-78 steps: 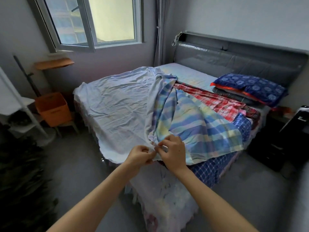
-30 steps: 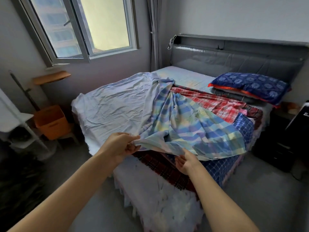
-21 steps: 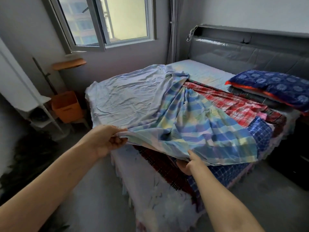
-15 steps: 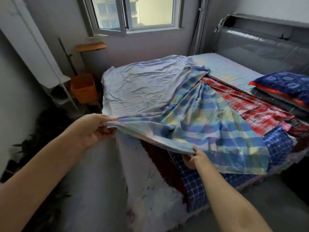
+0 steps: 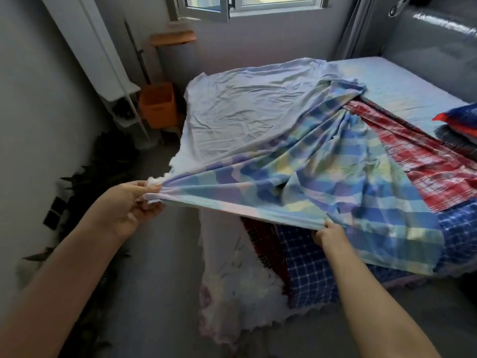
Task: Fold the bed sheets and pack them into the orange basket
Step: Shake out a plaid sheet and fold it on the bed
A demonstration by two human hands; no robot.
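Beside the near corner of the bed (image 5: 413, 83), grips a bunched corner of the pastel checked sheet (image 5: 335, 182) in the left hand (image 5: 129, 205), fingers curled round the wad and thumb on top, out past the mattress edge and above the grey floor (image 5: 154, 280). Pinches the same hem farther along with the right hand (image 5: 329, 235), fingertips tucked under the cloth and hidden, only the back of the hand showing. Holds the stretch of hem between the two hands taut and lifted clear of the bedding; beyond it, folds fanning back across the mattress to a gathered point near the middle. To the left of that, partly under it, a pale lilac sheet (image 5: 245, 112), wrinkled and spread to the far-left corner. To the right, a red plaid sheet (image 5: 426, 166), and below that a blue checked sheet (image 5: 309, 267) draped over the near side, just beside a dark red cloth (image 5: 265, 241) and a frilled white skirt (image 5: 232, 280) hanging to the floor. Well apart from both hands, past the far-left corner of the bed, an orange basket (image 5: 157, 104), upright against the wall just beside a white rack (image 5: 121, 86). At the right edge, a blue and red pillow (image 5: 462, 117) below the grey padded headboard (image 5: 433, 40); at the top, a window (image 5: 258, 3).
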